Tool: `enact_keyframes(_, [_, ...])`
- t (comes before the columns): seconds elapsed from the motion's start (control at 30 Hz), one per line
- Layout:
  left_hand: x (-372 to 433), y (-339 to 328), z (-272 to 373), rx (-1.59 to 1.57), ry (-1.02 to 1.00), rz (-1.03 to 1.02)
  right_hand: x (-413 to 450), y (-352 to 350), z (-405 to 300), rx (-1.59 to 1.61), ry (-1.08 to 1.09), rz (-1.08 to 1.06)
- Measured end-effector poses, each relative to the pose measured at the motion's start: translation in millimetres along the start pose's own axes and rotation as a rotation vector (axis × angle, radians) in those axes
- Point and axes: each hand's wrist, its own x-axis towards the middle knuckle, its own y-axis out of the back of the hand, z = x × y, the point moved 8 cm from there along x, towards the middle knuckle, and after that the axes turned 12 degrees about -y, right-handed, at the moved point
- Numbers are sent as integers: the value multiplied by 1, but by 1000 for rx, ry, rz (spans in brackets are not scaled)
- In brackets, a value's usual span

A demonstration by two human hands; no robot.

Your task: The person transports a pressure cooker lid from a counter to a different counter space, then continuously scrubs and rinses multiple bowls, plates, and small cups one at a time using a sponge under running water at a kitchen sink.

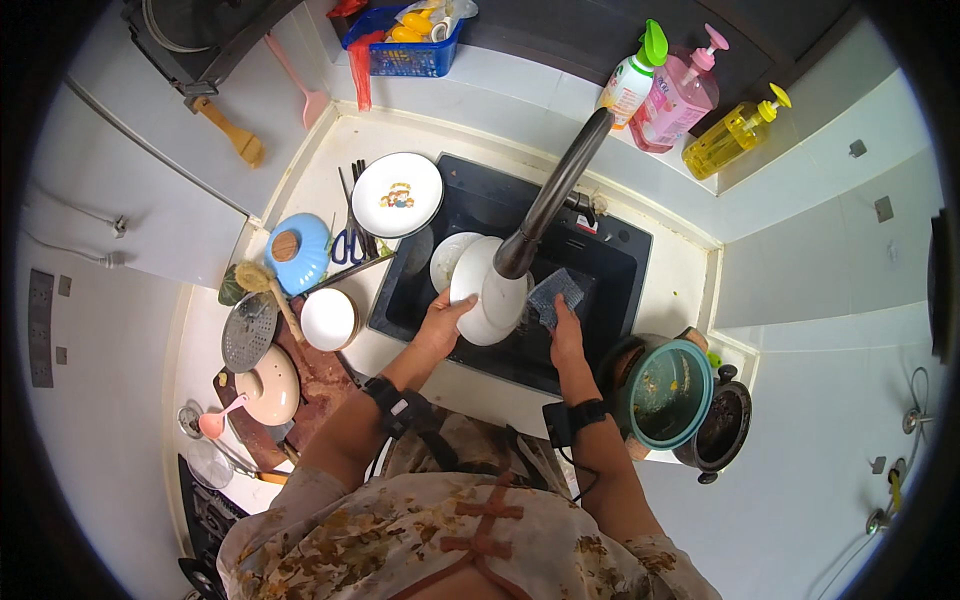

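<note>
My left hand grips the near left rim of a white plate, held under the dark faucet above a black sink. To the right of the plate, my right hand holds a grey scrubbing cloth, apart from the plate. Another white dish lies in the sink behind the held plate. A stack of white plates, the top one with a cartoon print, rests at the sink's back left corner. White bowls are stacked left of the sink.
Left are a blue lid, a brush, a perforated strainer, a beige lid and a cutting board. A green pot and a dark pot stand right. Pump bottles and a blue basket stand behind.
</note>
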Motion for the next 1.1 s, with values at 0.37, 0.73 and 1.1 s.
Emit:
enact_keyframes(0.37, [-20,1,-20,-99,136,-76,-65,-123,-40,-847,1078,-89])
enact_keyframes(0.73, [-23,20,-7,-336,84,152,28,-11,63,-120,-196,-21])
enact_keyframes(1.1, [-1,43,-57,-481,86,64,-91,-121,-3,-1153,1047,157])
